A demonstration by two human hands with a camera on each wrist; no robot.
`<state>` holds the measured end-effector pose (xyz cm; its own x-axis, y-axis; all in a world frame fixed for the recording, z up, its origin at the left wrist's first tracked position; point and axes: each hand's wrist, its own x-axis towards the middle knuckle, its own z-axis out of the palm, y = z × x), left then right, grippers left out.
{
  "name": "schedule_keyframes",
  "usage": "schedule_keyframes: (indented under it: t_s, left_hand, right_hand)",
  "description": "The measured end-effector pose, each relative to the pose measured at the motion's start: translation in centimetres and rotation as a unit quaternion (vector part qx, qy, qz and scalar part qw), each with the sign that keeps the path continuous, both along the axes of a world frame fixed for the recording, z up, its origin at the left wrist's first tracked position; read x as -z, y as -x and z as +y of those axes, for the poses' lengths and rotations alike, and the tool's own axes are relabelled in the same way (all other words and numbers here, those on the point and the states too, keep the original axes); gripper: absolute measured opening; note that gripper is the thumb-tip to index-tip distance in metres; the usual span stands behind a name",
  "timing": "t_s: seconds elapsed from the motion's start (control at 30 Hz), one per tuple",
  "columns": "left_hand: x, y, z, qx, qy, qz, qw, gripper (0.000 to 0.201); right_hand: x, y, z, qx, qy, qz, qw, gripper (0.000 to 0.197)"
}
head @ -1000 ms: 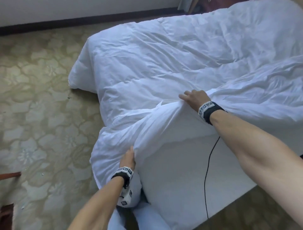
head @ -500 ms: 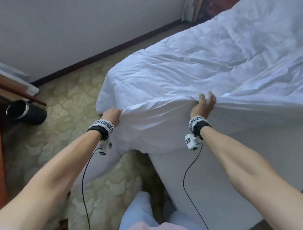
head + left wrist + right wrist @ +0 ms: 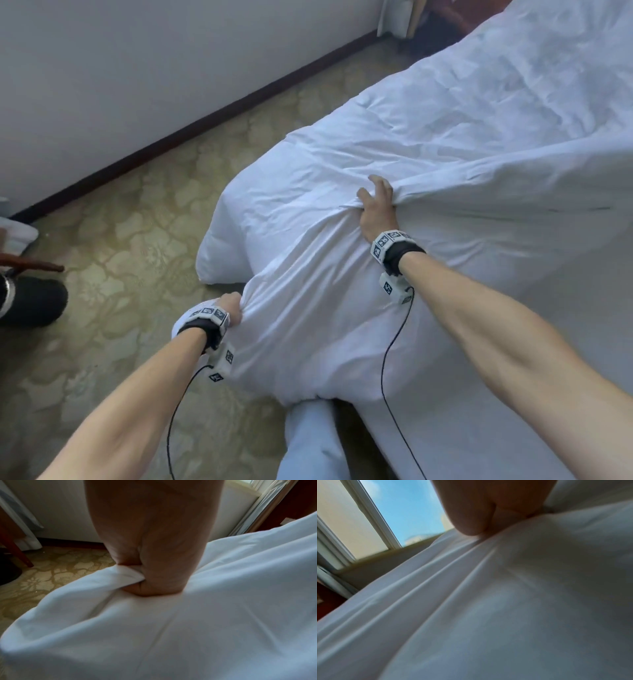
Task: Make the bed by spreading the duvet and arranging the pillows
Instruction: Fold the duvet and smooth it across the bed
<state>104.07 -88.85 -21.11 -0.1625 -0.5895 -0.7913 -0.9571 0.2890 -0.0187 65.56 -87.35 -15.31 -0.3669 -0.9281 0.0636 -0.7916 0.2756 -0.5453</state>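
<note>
A white duvet (image 3: 428, 144) lies rumpled over the bed and hangs off its near corner toward the floor. My left hand (image 3: 232, 308) grips a bunched fold of the duvet's hanging edge low beside the bed; in the left wrist view that hand (image 3: 154, 574) pinches a fold of duvet (image 3: 130, 574). My right hand (image 3: 376, 205) grips the duvet higher up, at the mattress edge, with cloth gathered under its fingers (image 3: 471, 524). The duvet (image 3: 505, 601) stretches taut between both hands. No pillows are in view.
Patterned beige carpet (image 3: 120, 257) runs between the bed and a white wall with a dark skirting board (image 3: 205, 116). A black round object (image 3: 30, 301) and a wooden leg stand at the left edge. My leg in light trousers (image 3: 308, 442) is beside the bare mattress side (image 3: 513, 394).
My left hand has dropped lower and nearer to me, pulling the duvet edge down. The right hand keeps its grip at the mattress edge. The view has swung left.
</note>
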Motion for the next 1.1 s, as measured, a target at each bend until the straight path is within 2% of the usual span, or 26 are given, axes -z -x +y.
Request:
schedule_keyframes:
  t_s: [0.1,0.23,0.33,0.4,0.47,0.57,0.67,0.8,0.83,0.97,1.1]
  left_hand:
    - [3.5,-0.2,-2.8,-0.029,0.038,0.063,0.997,0.027]
    - [7.7,1.0,-3.8,-0.140,0.141,0.140,0.970,0.046]
    - [10.7,2.7,-3.2,-0.117,0.146,0.156,0.970,0.036]
    - [11.8,3.6,-2.9,-0.095,0.118,0.129,0.980,0.038]
    - [11.8,4.8,-2.8,-0.096,0.128,0.120,0.980,0.037]
    - [9.5,8.3,-1.9,-0.075,0.195,0.184,0.960,0.045]
    - [5.0,13.3,0.7,0.025,0.224,0.237,0.945,0.058]
    - [-2.3,21.2,8.5,0.148,0.203,0.284,0.925,0.069]
    - [-3.1,22.4,9.7,0.160,0.189,0.287,0.925,0.070]
    - [-10.1,29.2,21.8,0.254,0.173,0.318,0.897,0.073]
    - [-16.0,33.2,35.0,0.263,0.179,0.361,0.877,0.077]
  right_hand:
    - [4.1,1.1,-3.8,-0.020,-0.117,0.032,0.992,0.044]
    - [8.9,2.5,-6.4,-0.015,-0.201,0.059,0.978,0.045]
    - [11.3,3.2,-7.1,-0.028,-0.241,0.059,0.968,0.050]
    - [11.8,3.2,-6.8,-0.043,-0.243,0.043,0.968,0.048]
    - [11.4,3.0,-5.7,-0.066,-0.239,0.028,0.968,0.037]
    - [9.2,2.4,-2.6,-0.118,-0.228,0.047,0.965,0.048]
    - [6.1,2.2,3.3,-0.119,-0.215,0.101,0.964,0.057]
    - [1.8,4.0,16.0,-0.016,-0.185,0.053,0.981,0.060]
    - [1.6,4.2,17.9,0.009,-0.185,0.027,0.982,0.060]
    - [-4.3,9.3,33.4,0.145,-0.133,-0.051,0.979,0.058]
    - [-10.8,13.9,48.8,0.182,-0.064,-0.038,0.981,0.058]
